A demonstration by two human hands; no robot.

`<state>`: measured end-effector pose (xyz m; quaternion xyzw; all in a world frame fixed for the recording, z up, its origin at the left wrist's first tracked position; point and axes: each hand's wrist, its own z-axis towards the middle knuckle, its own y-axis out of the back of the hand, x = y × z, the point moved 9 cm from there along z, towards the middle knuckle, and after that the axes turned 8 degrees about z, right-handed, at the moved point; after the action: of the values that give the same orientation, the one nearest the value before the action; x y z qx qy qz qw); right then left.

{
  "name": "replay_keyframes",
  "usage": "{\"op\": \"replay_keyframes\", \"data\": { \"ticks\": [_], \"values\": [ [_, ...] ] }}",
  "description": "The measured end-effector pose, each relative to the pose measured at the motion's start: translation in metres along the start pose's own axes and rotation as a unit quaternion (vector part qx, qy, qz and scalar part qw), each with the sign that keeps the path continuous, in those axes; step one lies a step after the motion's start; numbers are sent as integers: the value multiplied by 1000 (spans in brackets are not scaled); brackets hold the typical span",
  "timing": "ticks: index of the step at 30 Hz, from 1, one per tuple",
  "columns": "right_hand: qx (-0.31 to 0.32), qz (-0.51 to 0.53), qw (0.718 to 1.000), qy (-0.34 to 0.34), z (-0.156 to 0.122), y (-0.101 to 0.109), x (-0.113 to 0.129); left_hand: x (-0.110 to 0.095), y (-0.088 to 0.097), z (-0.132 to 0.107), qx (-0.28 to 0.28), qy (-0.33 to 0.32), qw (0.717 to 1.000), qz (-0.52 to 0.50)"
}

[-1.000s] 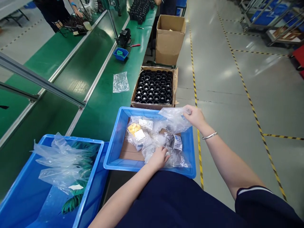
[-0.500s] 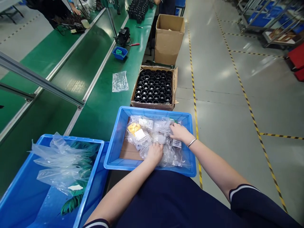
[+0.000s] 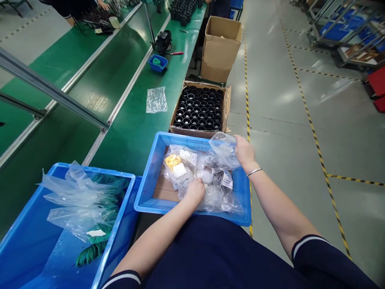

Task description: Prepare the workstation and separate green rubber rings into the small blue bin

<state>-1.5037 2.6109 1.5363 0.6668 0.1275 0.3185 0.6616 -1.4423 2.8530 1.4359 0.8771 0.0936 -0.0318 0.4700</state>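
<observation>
A blue plastic bin [image 3: 145, 172] in front of me holds several clear plastic bags of parts. One bag with yellow pieces [image 3: 173, 161] lies at its left, beside white labels. My right hand [image 3: 245, 151] is closed on a clear plastic bag [image 3: 223, 150], raised at the bin's far right corner. My left hand [image 3: 195, 190] rests low among the bags, its fingers curled against the plastic; what they pinch, if anything, is hidden. A bag with a printed label [image 3: 227, 179] lies between the two hands. Brown cardboard [image 3: 164, 188] shows on the bin's floor.
A larger blue bin [image 3: 120, 224] with green cord bundles and clear bags stands at left. Beyond my bin sits a carton of black cups [image 3: 200, 106], then a tall cardboard box [image 3: 221, 56]. A flat clear bag [image 3: 157, 100] lies on the green table [image 3: 129, 120].
My right hand has moved up and right, lifting a clear bag toward the bin's far right corner. My left hand has stayed low among the bags. The view has shifted slightly.
</observation>
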Motion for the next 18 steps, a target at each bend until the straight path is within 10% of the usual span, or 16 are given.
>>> {"op": "replay_keyframes", "data": {
  "ticks": [6,11,18],
  "values": [
    [-50,22,997,51,-13,27,9,0,-6,-11,-17,1,1000,-8],
    [105,-7,976,192,-62,-38,68,13,-6,-5,-34,42,998,-13],
    [161,-24,981,106,-38,-64,40,37,-7,-7,-47,94,994,-16]
  ]
}}
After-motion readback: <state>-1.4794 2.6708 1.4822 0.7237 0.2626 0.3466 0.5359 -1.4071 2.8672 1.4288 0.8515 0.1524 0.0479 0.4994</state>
